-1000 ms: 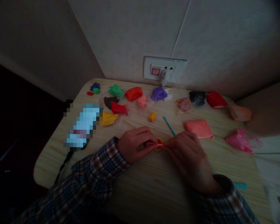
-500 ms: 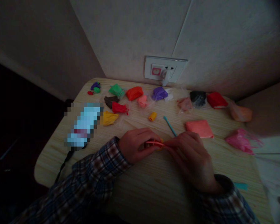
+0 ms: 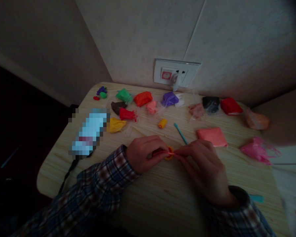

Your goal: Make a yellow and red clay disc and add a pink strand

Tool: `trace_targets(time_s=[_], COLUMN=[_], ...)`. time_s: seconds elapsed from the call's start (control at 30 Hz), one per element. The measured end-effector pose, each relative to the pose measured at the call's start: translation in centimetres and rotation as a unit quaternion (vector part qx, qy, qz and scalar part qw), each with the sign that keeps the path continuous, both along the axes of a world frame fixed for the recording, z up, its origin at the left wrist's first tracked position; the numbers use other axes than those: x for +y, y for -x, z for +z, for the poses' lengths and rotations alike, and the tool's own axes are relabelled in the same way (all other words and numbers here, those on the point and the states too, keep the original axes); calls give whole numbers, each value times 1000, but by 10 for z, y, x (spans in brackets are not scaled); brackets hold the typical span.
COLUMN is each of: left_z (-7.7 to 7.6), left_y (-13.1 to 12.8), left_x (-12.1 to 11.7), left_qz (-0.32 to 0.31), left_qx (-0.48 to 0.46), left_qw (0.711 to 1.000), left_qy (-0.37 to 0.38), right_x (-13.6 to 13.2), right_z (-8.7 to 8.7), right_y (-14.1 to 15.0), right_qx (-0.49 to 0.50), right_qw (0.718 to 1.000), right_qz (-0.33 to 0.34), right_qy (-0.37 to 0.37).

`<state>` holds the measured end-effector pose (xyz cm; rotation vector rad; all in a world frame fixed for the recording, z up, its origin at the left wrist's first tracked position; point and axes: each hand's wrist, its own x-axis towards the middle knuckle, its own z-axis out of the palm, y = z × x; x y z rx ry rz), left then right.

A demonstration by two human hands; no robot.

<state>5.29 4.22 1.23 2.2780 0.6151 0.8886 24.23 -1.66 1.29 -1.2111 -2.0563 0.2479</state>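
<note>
My left hand (image 3: 146, 154) and my right hand (image 3: 204, 169) meet over the middle of the table, thumbs and fingertips pinched together. Between them runs a thin coral-pink strip (image 3: 171, 153), apparently modelling clay, and both hands grip it. Just below the strip a round yellow piece with a red centre (image 3: 168, 158) shows partly, the rest covered by my fingers. A blue clay tool (image 3: 180, 133) lies beside my right hand, its lower end hidden. Beyond the fingers is a small yellow clay roll (image 3: 162, 123).
Bags of coloured clay line the back, including an orange pack (image 3: 143, 98) and a purple one (image 3: 170, 99). A coral slab (image 3: 212, 137) and a pink bag (image 3: 256, 150) lie right. A blurred phone (image 3: 90, 131) lies left. A wall socket (image 3: 176, 73) is behind.
The strip bowed between my hands before; now it looks flatter and pinched, and more of the round yellow piece shows beneath it. My hands have hardly moved; the view has shifted slightly.
</note>
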Motion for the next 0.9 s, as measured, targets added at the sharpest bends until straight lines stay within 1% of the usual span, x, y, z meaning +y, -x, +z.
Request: trace_targets(time_s=[0.1,0.23,0.37,0.5,0.63,0.9], left_z=[0,1,1,-1,-3,3], left_y=[1,1,1,1,0,2], left_x=[-1,0,0,-1,0,-1], left_qz=[6,21,27,22,11,19], left_qx=[13,15,13,23,-11,7], left_qw=[1000,1000,1000,1000,1000,1000], left_qy=[11,4,2,2,-6,9], right_x=[0,0,0,0,0,0], right_z=[0,1,0,0,2,1], right_y=[0,0,-1,1,3,1], right_qx=[-1,-14,-5,2,-1,-5], right_qw=[1000,1000,1000,1000,1000,1000], right_qz=[0,-1,-2,2,4,-4], right_qy=[4,12,4,-1,2,7])
